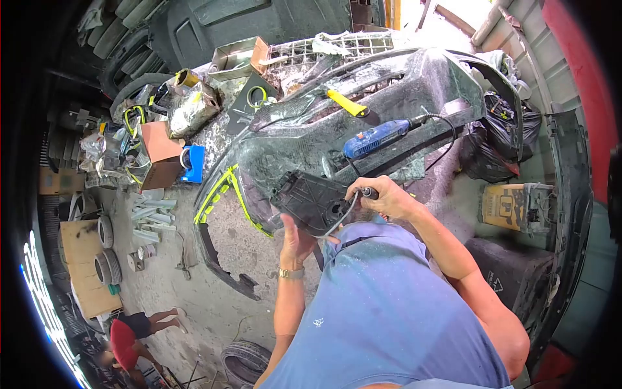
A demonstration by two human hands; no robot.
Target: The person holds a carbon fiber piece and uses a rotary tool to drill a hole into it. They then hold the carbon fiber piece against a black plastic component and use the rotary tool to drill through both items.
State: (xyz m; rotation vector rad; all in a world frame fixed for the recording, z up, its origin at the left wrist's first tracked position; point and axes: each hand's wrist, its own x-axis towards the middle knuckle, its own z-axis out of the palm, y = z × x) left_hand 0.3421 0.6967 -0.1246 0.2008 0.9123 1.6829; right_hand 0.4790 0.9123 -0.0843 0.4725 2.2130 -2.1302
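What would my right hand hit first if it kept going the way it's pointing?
Probably the black panel, just ahead of the tool that the right hand holds; the left hand holds that panel from below. Depth is unclear.

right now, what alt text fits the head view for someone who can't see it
A person in a blue shirt holds a black plastic part with the left hand and a thin corded tool to it with the right hand, by a dark car bumper. A blue rotary tool lies on the bumper; another person bends lower left.
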